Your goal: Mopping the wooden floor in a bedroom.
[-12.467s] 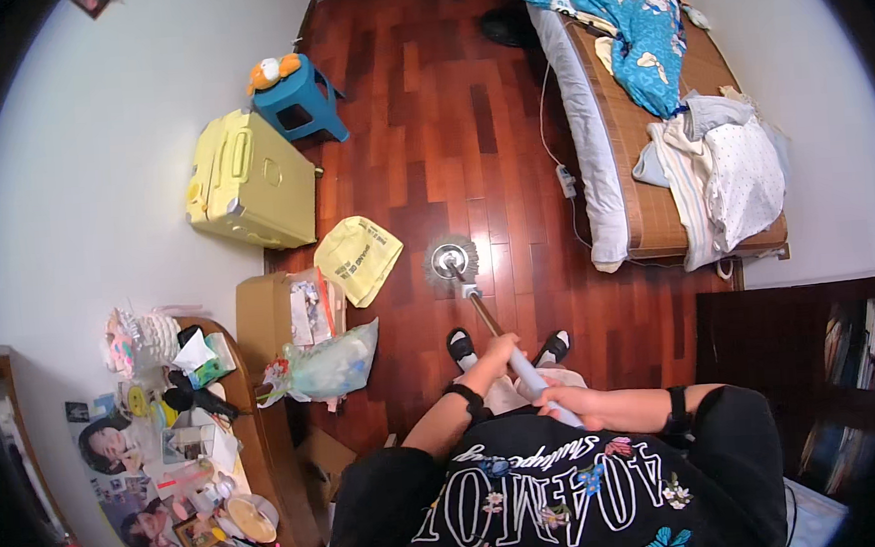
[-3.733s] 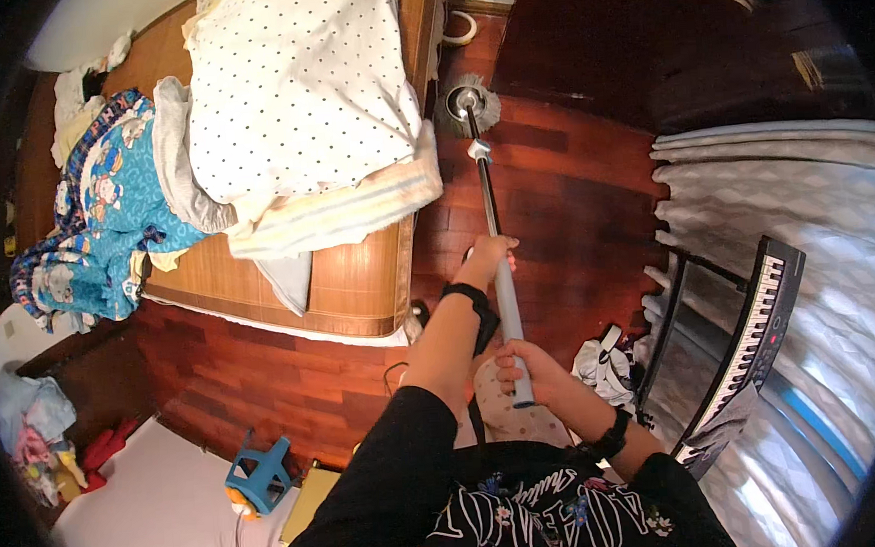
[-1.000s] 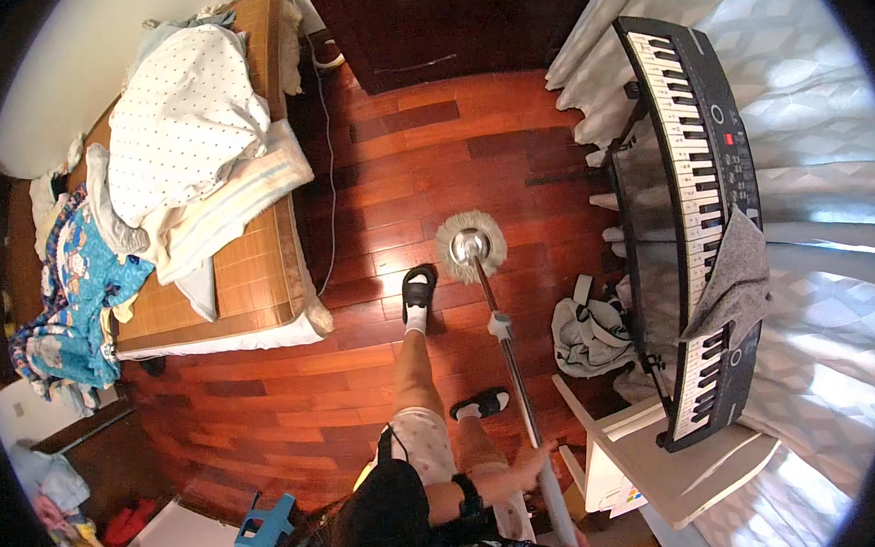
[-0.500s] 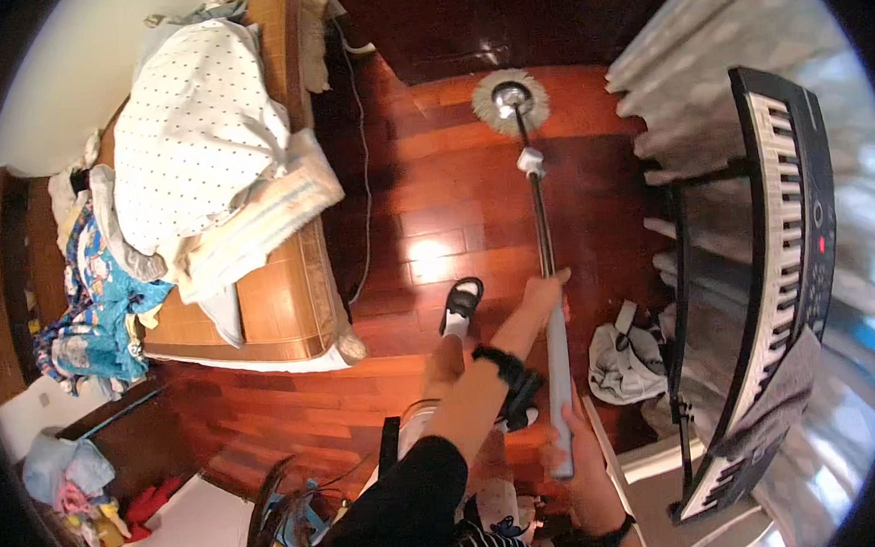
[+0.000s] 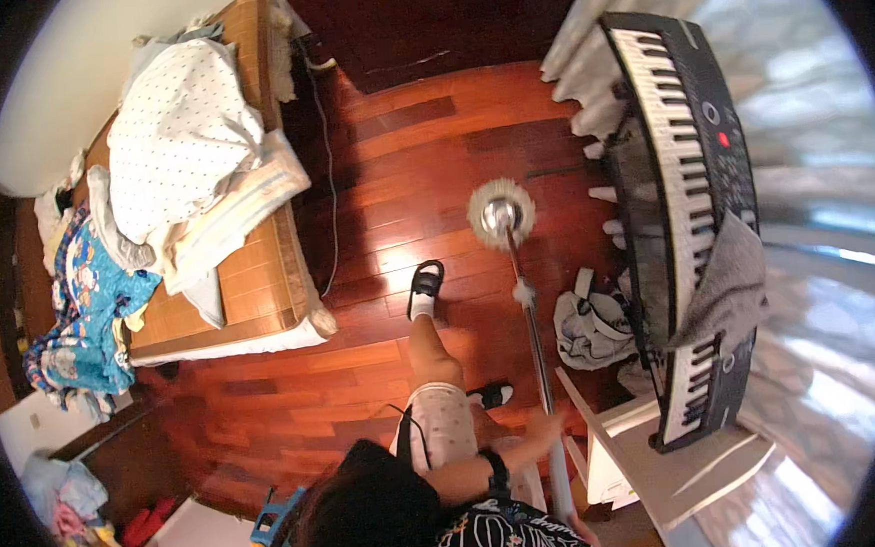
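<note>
A spin mop with a round, pale fringed head point(image 5: 501, 215) and a shiny metal disc at its centre rests on the wooden floor. Its metal pole point(image 5: 537, 353) runs back toward me and ends in a grey-blue handle. My left hand point(image 5: 542, 440), slightly blurred, is wrapped round the pole near the top of that handle. Low in the picture, my right hand point(image 5: 586, 535) is at the handle's near end, mostly hidden beside my patterned black shirt. Black slippers point(image 5: 425, 278) are on my feet, left of the pole.
A bed point(image 5: 250, 320) with a dotted white cover point(image 5: 184, 139) stands left; a cable point(image 5: 330, 180) lies along its side. An electronic keyboard point(image 5: 685, 148) on a stand is at right, before pale curtains point(image 5: 796, 81). A grey-white bag point(image 5: 593, 326) and small table point(image 5: 705, 473) flank the pole.
The mop head has been drawn back toward me, away from the dark furniture. Both hands have come nearer my body with the handle. My view has shifted, and my leg shows more.
</note>
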Tool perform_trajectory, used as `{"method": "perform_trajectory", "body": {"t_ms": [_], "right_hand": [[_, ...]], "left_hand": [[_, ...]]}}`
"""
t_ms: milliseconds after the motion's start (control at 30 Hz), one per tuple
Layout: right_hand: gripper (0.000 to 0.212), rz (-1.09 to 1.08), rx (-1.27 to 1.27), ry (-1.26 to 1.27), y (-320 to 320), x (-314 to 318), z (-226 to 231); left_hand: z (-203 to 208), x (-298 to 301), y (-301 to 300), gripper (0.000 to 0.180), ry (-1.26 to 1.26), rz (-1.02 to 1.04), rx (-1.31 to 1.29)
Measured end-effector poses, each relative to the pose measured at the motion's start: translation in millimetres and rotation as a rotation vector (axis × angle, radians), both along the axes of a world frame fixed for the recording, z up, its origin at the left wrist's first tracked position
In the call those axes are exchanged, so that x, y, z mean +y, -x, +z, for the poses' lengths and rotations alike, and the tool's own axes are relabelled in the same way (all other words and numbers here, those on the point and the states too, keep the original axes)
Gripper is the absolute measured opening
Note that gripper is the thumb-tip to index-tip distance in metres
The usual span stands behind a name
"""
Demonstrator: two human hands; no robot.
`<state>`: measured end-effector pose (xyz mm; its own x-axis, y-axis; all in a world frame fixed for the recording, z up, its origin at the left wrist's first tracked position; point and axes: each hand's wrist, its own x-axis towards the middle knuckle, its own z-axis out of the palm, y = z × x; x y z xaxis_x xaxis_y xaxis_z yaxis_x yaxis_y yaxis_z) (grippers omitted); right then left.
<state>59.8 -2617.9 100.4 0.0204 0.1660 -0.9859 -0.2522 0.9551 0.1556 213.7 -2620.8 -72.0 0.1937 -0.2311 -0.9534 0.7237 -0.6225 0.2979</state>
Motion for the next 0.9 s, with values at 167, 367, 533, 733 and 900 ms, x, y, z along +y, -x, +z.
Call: {"method": "perform_trajectory", "body": {"t_ms": [167,367,533,733,900], "right_hand": [[0.061,0.187,0.127,0.035,63.0,-3.1,24.2],[0.061,0.334,-0.091,0.133,32.2,-22.1,-29.8],[0.064,-0.188,-0.17,-0.027,-145.8,-42.9,-53.5],[0.055,-0.387,-0.355,0.051,-279.4,-106.6,-106.7],[0.053,-0.665,-0.46,0.012,-337.0,-148.6,-153.0]], "left_hand": [[28.2,-0.6,49.7,0.022,0.024,0.322,0.603],[-41.6,-18.7,20.1,0.025,-0.027,0.074,0.539],[-57.5,-61.7,-145.9,0.029,-0.018,0.02,0.326],[-99.5,-163.7,-291.7,0.023,0.069,0.012,0.261],[-116.3,-241.9,-357.4,0.022,0.077,-0.167,0.198]]}}
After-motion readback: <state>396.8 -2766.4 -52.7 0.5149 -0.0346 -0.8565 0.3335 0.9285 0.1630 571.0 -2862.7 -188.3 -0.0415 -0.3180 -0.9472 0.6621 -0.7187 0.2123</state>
